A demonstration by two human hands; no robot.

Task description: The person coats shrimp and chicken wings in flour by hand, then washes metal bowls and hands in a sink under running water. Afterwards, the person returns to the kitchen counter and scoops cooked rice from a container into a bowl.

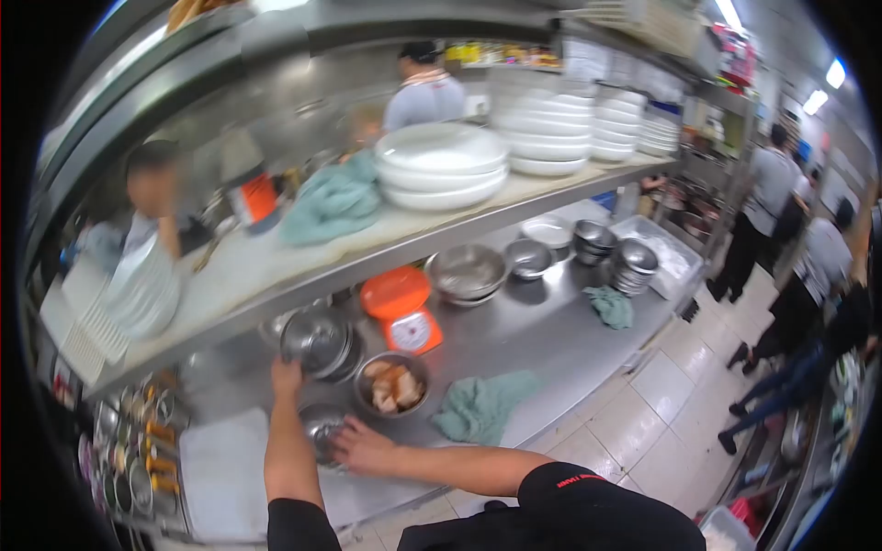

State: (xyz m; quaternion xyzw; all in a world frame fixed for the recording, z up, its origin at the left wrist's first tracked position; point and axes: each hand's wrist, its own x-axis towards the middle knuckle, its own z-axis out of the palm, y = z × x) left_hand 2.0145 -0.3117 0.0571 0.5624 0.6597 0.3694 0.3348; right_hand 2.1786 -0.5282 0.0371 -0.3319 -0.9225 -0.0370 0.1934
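Note:
My left hand [287,375] is at the near-left rim of a stack of metal bowls [317,342], with its fingers closed on the edge. My right hand [363,447] rests against a small metal bowl [317,424] on the steel counter, its fingers spread over the rim. Between the two and slightly right sits another metal bowl [369,404] holding pale pieces of raw meat with a reddish-brown sauce or seasoning. Behind it stands an orange kitchen scale [404,312] with a round dial.
Green cloths lie on the counter [487,404] and the shelf [335,197]. White plates [441,165] are stacked overhead. More metal bowls [469,271] line the back. A white cutting board [225,468] lies left, beside containers of seasonings [138,482]. Several people stand beyond and right.

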